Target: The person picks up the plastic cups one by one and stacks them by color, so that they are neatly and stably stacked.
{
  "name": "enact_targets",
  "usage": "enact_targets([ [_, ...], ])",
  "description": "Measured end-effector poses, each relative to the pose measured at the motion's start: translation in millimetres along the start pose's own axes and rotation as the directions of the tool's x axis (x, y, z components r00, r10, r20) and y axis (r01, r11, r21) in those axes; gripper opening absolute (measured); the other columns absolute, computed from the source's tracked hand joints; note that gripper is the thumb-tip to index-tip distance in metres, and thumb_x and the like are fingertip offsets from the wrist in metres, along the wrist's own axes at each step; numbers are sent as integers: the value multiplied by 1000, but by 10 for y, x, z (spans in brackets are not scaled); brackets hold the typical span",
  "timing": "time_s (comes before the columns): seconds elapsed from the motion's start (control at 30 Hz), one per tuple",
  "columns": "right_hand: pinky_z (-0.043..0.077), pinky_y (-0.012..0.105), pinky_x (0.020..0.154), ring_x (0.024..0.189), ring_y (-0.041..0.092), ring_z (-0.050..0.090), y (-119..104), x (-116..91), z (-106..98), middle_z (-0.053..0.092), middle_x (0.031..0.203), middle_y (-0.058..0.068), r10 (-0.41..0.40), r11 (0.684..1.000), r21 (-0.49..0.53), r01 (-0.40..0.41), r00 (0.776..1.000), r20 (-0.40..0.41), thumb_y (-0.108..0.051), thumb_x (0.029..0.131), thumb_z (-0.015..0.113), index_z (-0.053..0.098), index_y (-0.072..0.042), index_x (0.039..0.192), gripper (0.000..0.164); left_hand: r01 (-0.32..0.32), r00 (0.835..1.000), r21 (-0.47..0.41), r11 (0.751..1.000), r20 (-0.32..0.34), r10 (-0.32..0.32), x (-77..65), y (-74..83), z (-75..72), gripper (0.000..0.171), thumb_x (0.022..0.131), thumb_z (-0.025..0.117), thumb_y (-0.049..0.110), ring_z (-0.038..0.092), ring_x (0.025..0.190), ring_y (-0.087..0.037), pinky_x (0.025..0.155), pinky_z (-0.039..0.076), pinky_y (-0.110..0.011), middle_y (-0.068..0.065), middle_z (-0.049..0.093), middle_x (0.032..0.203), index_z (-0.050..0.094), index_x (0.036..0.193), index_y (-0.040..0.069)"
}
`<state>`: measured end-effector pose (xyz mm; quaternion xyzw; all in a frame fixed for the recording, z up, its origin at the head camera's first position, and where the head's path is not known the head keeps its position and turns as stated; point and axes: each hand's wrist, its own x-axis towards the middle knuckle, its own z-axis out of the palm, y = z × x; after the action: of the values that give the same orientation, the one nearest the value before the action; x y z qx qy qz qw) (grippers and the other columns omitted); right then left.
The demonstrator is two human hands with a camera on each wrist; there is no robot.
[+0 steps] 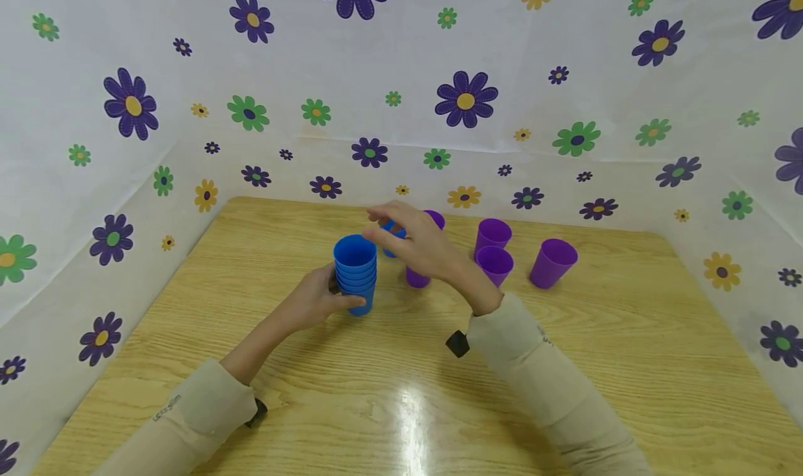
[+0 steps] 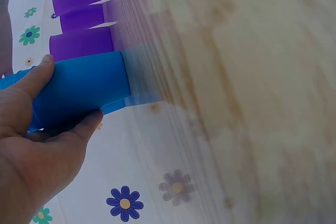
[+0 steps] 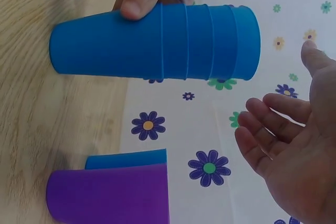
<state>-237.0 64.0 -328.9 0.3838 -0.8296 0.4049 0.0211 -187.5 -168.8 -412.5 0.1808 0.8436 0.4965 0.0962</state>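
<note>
Nearest, two forearms in beige fabric sleeves (image 1: pixel 539 378) are extended over the wood-grained table (image 1: pixel 314 392). Left of the middle, an upright stack of nested blue plastic cups (image 1: pixel 357 281) is held by the left hand (image 1: pixel 310 300); its grip is closed round the lower part, with the thumb laid across the near side. Whether the stack's base is touching the table cannot be told for certain.

Just right of the stack and above it, the right hand (image 1: pixel 417 235) is held with fingers loosely spread; nothing is held in its grip, and a gap is seen between it and the top rim. The stack could be tipped if that rim were knocked by the right hand, since support is given only low down. If the lower cup were squeezed too hard, its thin wall could be bent and the nested cups jammed.

Farther off, a single blue plastic cup (image 3: pixel 126 159) and purple plastic cups (image 1: pixel 417 278) are partly hidden by the right hand; these could be toppled by a low sweep. To the right, three more purple cups (image 1: pixel 552 265) are stood upright. Farthest, a white flower-printed cloth (image 1: pixel 401 51) is hung.
</note>
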Motion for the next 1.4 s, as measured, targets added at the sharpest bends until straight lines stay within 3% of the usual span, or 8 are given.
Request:
enact_targets([
  [0.33, 56, 39, 91, 110, 25, 63, 153, 34, -54, 65, 133, 14, 47, 998, -36, -49, 997, -55, -30, 104, 64, 61, -2, 141, 47, 17, 1000, 4, 1000, -4, -17, -5, 22, 0, 72, 95, 77, 14, 57, 129, -44, 108, 46, -58, -27, 56, 142, 37, 151, -6],
  [0.6, 55, 48, 94, 115, 34, 62, 324, 86, -85, 64, 135, 20, 41, 997, -61, -46, 996, -81, -23, 104, 64, 61, 4, 138, 44, 26, 1000, 19, 999, -13, -26, 10, -3, 5, 70, 96, 77, 16, 57, 129, -45, 109, 46, -59, -28, 56, 141, 38, 149, -8],
  [0.87, 48, 52, 107, 127, 37, 57, 487, 134, -130, 62, 138, 22, 89, 986, -137, -99, 993, -81, -25, 103, 66, 60, 6, 138, 48, 35, 999, 19, 999, -14, -35, 14, 6, 7, 71, 95, 77, 16, 56, 130, -45, 110, 45, -58, -28, 56, 142, 38, 150, -7],
  [1.4, 38, 51, 117, 139, 37, 47, 697, 235, -140, 55, 147, 21, 194, 950, -239, -200, 980, -48, -34, 103, 66, 54, 4, 145, 58, 50, 999, 17, 999, -12, -50, 0, 23, 1, 72, 95, 77, 16, 56, 131, -44, 110, 45, -57, -27, 55, 143, 37, 150, -7],
])
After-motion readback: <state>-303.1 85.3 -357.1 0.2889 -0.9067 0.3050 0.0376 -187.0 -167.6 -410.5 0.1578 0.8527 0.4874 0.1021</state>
